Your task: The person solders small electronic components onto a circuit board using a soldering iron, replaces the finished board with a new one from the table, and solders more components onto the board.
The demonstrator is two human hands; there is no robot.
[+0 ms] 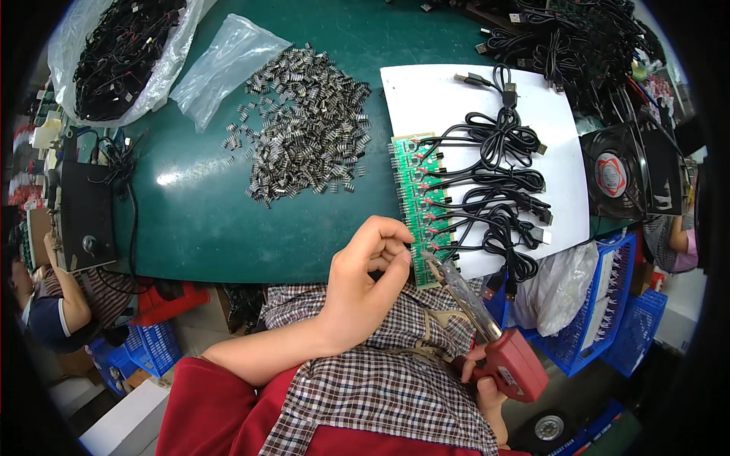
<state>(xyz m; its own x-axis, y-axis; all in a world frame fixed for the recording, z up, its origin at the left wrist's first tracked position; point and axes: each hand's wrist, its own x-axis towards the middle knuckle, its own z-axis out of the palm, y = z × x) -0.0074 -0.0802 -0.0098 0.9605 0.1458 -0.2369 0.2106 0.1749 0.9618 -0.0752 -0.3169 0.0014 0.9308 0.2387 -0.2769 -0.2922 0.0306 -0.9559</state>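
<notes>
A long green circuit board (pixel 423 199) lies along the left edge of a white sheet (pixel 559 182). Metal pins stick out from the board's left side, and black USB cables (pixel 506 140) run from red and black leads on it out to the right. My left hand (pixel 365 285) is closed, thumb and forefinger pinched at the near end of the board; whatever sits between them is too small to make out. In my right hand (pixel 483 384) is a red soldering gun (pixel 517 365), its tip close to the board beside my left fingertips.
A heap of small pin headers (pixel 308 121) lies left of the board, near a clear plastic bag (pixel 228 68). Bagged black cables (pixel 125 57) stand far left, above a black box with a knob (pixel 85 220). A fan (pixel 616 171) and more cables are at right. Someone sits at far left.
</notes>
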